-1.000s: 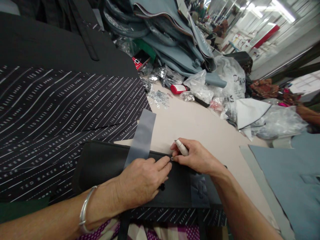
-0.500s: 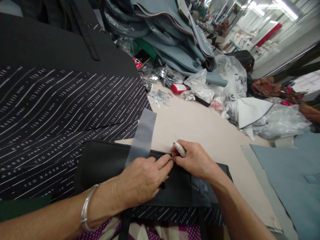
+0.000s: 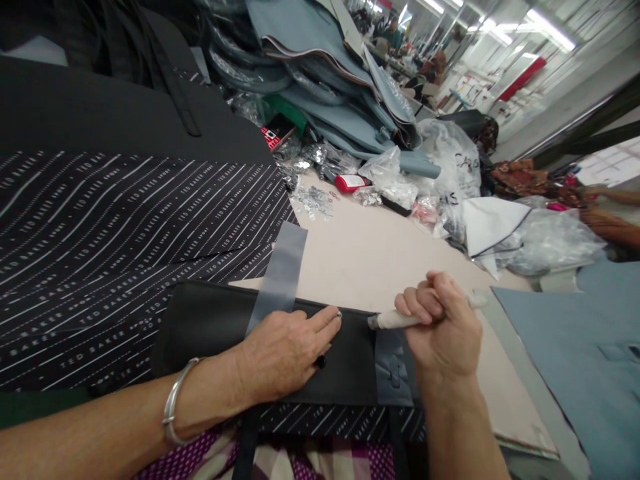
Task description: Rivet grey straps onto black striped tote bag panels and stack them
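"TED BAKER" and "SPORT" are read in white, repeated between the slanting lines of the striped cloth point(image 3: 135, 220) at left. On the large plastic bag point(image 3: 445, 143), dark hand lettering is seen; "CA" is made out, the rest being lost in creases. A white label is borne by the red bottle point(image 3: 353, 183), lying on its side; its print is too small to be read, as is the red-and-white print on the box point(image 3: 278, 132).

Containers: the contents of the large bag cannot be made out through the wrinkled film. Clear bags point(image 3: 400, 177) are crumpled near the bottle. Small silver pieces point(image 3: 314, 201) are heaped loose on the table point(image 3: 375, 253), beside the cloth.

The black panel point(image 3: 210, 320) is laid across the near side of the table, with a grey strip point(image 3: 280, 267) crossing its far edge. The left hand point(image 3: 285, 353) is spread low over it, fingers nearly straight; a small disc point(image 3: 339, 315) is seen at the fingertips, though whether it is pinched or merely pressed cannot be told. The white pen point(image 3: 400, 320) is clenched in the right hand point(image 3: 443, 320), its tip being at the panel's far edge; contact cannot be confirmed.
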A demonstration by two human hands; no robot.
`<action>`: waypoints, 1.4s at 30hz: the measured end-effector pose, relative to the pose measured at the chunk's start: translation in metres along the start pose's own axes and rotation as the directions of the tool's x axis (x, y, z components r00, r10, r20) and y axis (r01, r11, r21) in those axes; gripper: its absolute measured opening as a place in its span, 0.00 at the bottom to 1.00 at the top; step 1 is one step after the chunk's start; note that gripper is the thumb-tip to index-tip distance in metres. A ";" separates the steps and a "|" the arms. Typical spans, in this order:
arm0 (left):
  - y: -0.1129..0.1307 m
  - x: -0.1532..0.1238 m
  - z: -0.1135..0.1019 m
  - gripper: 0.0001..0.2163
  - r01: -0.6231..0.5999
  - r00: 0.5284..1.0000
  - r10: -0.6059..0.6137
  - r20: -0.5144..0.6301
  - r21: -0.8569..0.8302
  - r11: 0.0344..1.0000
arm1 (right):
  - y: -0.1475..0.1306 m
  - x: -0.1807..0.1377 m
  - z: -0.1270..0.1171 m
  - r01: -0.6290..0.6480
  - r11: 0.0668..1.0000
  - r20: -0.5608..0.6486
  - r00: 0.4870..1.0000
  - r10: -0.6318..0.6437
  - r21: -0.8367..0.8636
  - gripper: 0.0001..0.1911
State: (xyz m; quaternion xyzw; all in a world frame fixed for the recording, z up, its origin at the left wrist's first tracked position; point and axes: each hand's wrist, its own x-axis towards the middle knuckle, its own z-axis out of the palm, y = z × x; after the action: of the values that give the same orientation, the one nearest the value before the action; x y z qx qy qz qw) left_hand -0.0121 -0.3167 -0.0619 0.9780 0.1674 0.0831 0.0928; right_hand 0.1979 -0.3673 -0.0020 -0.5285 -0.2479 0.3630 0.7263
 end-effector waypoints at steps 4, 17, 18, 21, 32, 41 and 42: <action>0.000 -0.001 0.000 0.21 -0.014 1.000 0.014 0.010 0.010 1.000 | 0.033 0.009 0.001 -0.068 0.965 -0.030 0.996 0.078 0.252 0.14; -0.003 -0.002 0.005 0.25 -0.015 1.000 0.015 0.001 -0.054 0.998 | 0.054 0.016 -0.003 -0.106 0.952 0.041 0.994 0.099 0.286 0.13; -0.004 -0.002 0.005 0.26 -0.015 1.000 0.015 -0.001 -0.061 0.998 | 0.055 0.016 -0.003 -0.105 0.957 0.043 0.994 0.097 0.270 0.13; -0.004 -0.002 0.005 0.27 -0.012 1.000 0.012 -0.002 -0.088 0.996 | 0.055 0.015 0.000 -0.104 0.966 0.025 0.995 0.101 0.236 0.14; -0.003 -0.002 0.005 0.26 0.008 1.000 -0.007 0.004 -0.090 0.996 | 0.042 -0.006 0.016 0.052 0.993 0.238 0.968 -0.075 0.102 0.14; -0.003 -0.002 0.004 0.26 0.018 0.999 -0.015 0.029 -0.082 0.996 | 0.047 0.001 0.012 0.035 0.983 0.188 0.980 -0.069 0.180 0.14; -0.003 -0.002 0.004 0.26 0.017 0.999 -0.014 0.031 -0.088 0.996 | 0.047 -0.003 0.014 0.062 0.983 0.207 0.973 -0.098 0.174 0.14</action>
State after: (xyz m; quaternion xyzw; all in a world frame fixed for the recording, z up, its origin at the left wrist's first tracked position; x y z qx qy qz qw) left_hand -0.0137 -0.3153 -0.0663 0.9728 0.1697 0.0746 0.1390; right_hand 0.1733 -0.3526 -0.0419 -0.4132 -0.3147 0.4078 0.7509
